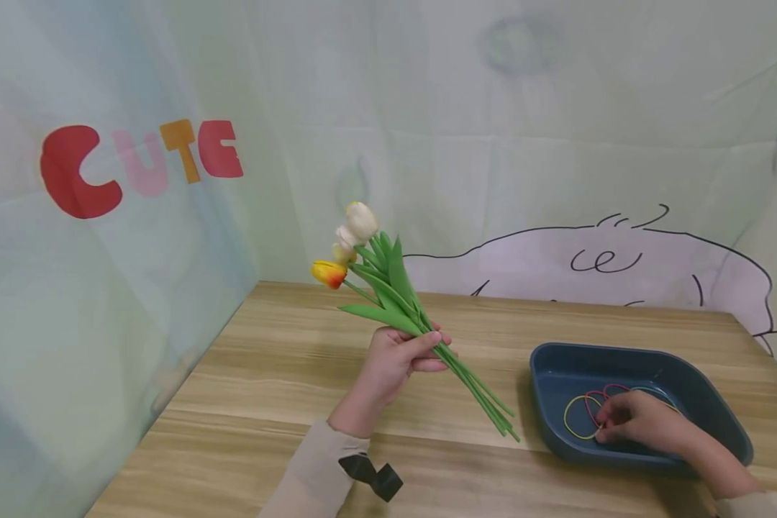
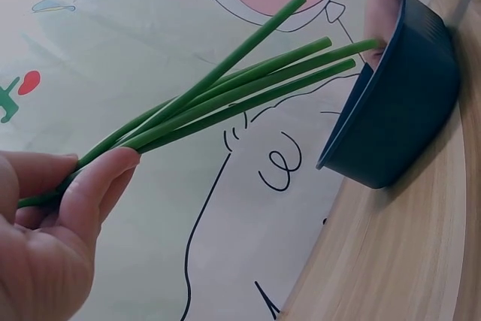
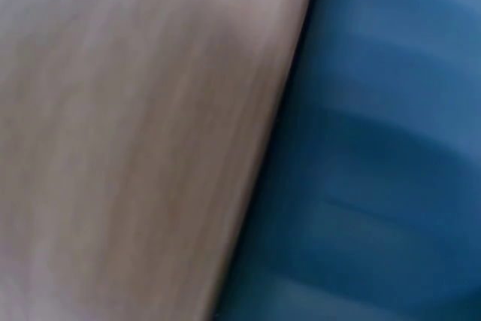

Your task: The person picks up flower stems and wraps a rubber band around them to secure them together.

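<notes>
My left hand (image 1: 398,360) grips a bunch of artificial tulips (image 1: 388,280) by their green stems above the table. Their white, yellow and orange heads point up and to the left. In the left wrist view the stem ends (image 2: 301,73) stick out past the thumb. Inside a dark blue basin (image 1: 557,450) on the right, my right hand (image 1: 647,423) has its fingers curled, with fingertips pinching a yellow rubber band (image 1: 566,416). Pink and green bands lie beside it. The right wrist view is blurred and shows only the basin wall (image 3: 376,186) and tabletop.
The wooden table (image 1: 246,403) reaches back to a printed cloth backdrop (image 1: 427,93). Another cloth panel with the word CUTE (image 1: 80,173) stands along the left edge. The basin has raised walls around the right hand.
</notes>
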{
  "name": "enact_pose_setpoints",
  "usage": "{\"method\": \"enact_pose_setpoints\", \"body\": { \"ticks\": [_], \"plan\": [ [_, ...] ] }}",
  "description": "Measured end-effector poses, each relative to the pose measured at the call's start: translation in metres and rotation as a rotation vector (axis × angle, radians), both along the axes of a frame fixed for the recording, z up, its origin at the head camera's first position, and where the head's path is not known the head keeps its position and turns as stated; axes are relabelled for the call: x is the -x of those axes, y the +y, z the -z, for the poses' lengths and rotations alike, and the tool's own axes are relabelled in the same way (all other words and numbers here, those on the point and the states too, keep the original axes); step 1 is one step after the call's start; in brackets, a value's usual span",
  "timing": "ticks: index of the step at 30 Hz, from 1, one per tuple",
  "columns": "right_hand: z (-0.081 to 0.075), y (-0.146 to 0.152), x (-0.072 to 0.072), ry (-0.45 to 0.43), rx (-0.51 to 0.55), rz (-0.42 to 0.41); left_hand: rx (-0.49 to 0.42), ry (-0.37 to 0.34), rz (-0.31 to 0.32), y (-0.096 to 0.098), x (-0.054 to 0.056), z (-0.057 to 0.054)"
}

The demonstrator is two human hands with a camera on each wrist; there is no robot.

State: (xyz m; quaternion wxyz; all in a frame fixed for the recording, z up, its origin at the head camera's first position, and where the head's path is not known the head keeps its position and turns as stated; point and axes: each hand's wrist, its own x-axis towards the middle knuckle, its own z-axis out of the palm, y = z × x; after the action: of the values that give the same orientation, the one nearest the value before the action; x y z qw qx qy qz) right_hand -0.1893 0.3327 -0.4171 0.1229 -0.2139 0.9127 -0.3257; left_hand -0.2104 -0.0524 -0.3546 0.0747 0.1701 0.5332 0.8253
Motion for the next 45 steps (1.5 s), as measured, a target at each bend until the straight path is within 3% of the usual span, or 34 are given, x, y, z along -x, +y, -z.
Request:
{"method": "enact_pose_setpoints", "body": {
  "ticks": [19,25,34,45],
  "plan": [
    [0.000,0.001,-0.001,0.064,-0.070,-0.024,0.004,-0.002,0.014,-0.001,-0.001,-0.001],
    [-0.013,-0.001,-0.002,0.099,-0.051,0.019,0.000,-0.005,0.010,-0.002,-0.001,-0.002],
    [-0.033,-0.001,-0.002,0.026,0.024,0.042,-0.001,-0.015,0.014,-0.003,-0.002,-0.005],
    [-0.050,-0.008,-0.008,0.149,0.062,0.005,-0.010,-0.011,0.023,-0.005,-0.003,-0.006]
  ]
}}
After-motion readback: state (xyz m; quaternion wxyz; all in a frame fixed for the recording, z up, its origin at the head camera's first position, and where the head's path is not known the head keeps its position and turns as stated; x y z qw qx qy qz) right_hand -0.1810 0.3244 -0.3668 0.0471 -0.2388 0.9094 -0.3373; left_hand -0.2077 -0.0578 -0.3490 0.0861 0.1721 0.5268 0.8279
